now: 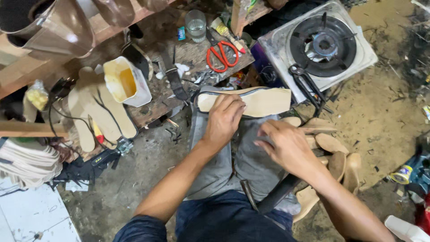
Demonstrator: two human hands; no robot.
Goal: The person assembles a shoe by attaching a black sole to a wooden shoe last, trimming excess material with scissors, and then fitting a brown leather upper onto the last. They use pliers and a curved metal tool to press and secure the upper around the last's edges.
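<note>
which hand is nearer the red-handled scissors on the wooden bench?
Left. The left hand presses the tan shoe insole just below the red-handled scissors; the right hand sits lower and farther right.

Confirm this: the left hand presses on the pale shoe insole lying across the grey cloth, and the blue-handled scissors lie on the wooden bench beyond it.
One detail is wrong: the scissors have red handles, not blue, as the head view shows. The rest stands: the left hand presses on the pale insole over the grey cloth, and the scissors lie on the wooden bench beyond.

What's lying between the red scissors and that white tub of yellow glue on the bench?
In the head view, between the red-handled scissors and the white glue tub lies a dark strip of material, with small white scraps on the wooden bench.
</note>
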